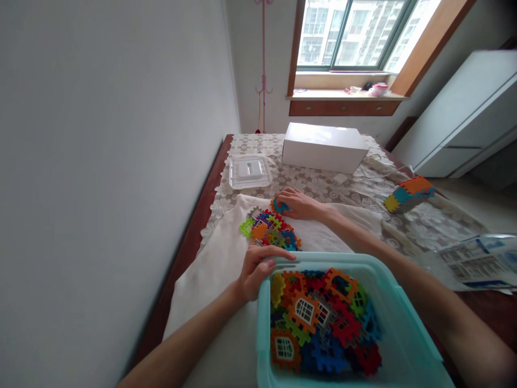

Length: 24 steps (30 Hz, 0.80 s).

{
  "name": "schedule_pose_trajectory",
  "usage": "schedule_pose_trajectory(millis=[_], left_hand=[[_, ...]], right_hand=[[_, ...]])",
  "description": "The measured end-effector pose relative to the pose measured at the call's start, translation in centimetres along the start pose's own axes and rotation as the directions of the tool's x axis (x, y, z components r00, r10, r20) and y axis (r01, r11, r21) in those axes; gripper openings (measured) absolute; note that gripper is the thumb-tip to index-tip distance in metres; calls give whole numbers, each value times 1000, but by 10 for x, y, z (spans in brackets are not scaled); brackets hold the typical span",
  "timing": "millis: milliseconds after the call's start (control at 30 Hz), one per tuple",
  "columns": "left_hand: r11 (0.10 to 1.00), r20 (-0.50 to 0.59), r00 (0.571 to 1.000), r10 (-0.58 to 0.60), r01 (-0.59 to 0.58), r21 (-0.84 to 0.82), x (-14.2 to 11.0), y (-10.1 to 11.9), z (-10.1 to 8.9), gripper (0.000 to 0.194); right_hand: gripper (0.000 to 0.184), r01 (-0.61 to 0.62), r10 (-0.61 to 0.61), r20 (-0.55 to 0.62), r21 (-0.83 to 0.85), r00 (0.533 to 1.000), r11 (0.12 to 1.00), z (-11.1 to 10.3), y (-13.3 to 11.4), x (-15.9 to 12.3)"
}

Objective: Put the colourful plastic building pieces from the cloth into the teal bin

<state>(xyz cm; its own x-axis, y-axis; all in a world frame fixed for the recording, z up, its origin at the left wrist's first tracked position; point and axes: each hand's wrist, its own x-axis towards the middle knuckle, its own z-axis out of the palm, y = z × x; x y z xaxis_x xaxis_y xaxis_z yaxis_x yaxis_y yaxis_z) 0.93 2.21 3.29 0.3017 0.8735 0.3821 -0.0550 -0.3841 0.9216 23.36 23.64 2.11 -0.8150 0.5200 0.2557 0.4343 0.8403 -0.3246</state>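
A teal plastic bin [407, 328] sits near me, filled with several coloured interlocking building tiles [323, 323]. My left hand [258, 267] grips the bin's far left rim, fingers curled over the edge. Beyond it, a small pile of loose tiles [270, 230] lies on a white cloth [218, 269]. My right hand [297, 203] reaches to the far side of that pile, fingers closed on a blue tile [279, 206].
A clear plastic lid [249, 171] and a white box [323, 147] sit farther back on the lace-covered table [323, 186]. An assembled block of coloured tiles [407, 194] stands at right. A printed plastic bag [476, 261] lies at the right edge. A wall runs along the left.
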Motion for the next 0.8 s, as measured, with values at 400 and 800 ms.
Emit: schedule_pose_trajectory(millis=[400, 800], left_hand=[[1000, -10, 1000, 19, -19, 1, 0, 4, 1, 54], [999, -36, 999, -7, 9, 41, -1, 5, 1, 57]], right_hand=[[41, 6, 52, -88, 561, 995, 828, -102, -87, -69], [41, -54, 125, -132, 445, 983, 894, -30, -71, -61]])
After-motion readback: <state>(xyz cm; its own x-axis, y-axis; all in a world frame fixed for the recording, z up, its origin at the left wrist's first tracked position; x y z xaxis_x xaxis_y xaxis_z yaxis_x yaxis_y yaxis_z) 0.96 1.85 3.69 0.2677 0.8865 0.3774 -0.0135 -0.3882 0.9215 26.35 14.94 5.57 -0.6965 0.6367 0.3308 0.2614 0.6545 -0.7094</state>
